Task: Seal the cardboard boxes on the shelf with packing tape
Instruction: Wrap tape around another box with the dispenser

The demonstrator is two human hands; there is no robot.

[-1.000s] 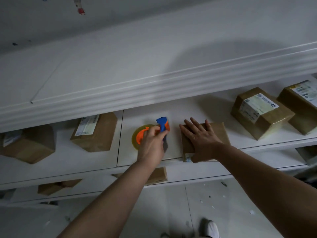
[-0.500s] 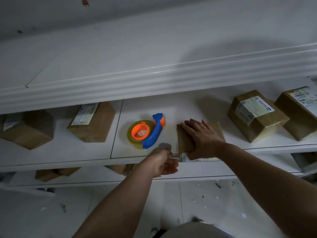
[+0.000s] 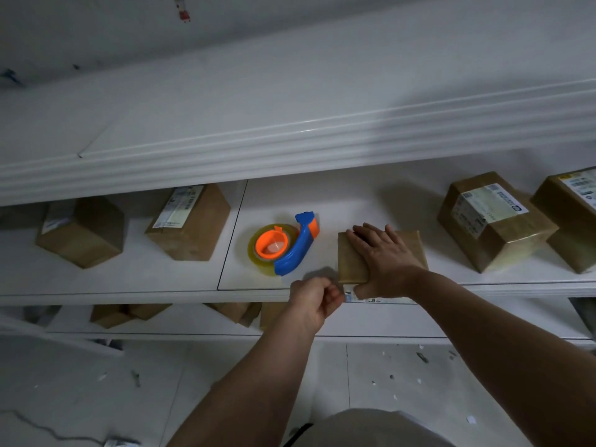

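A small flat cardboard box (image 3: 351, 264) lies at the front edge of the white middle shelf (image 3: 161, 279). My right hand (image 3: 383, 259) rests flat on top of it, thumb over its front face. My left hand (image 3: 314, 300) is at the box's front left corner, fingers curled; whether it pinches tape there I cannot tell. The tape dispenser (image 3: 283, 246), blue handle, orange hub and a clear yellowish roll, lies on the shelf just left of the box, with no hand on it.
Two labelled boxes (image 3: 190, 221) (image 3: 80, 230) stand to the left, two larger taped ones (image 3: 490, 221) (image 3: 571, 214) to the right. A thick upper shelf (image 3: 290, 137) overhangs. More boxes (image 3: 235, 312) sit on the lower shelf. Scraps litter the floor (image 3: 387, 375).
My left hand let go of the tape dispenser, left it lying on the shelf, and dropped to the box's front left corner. My right hand stayed flat on the box.
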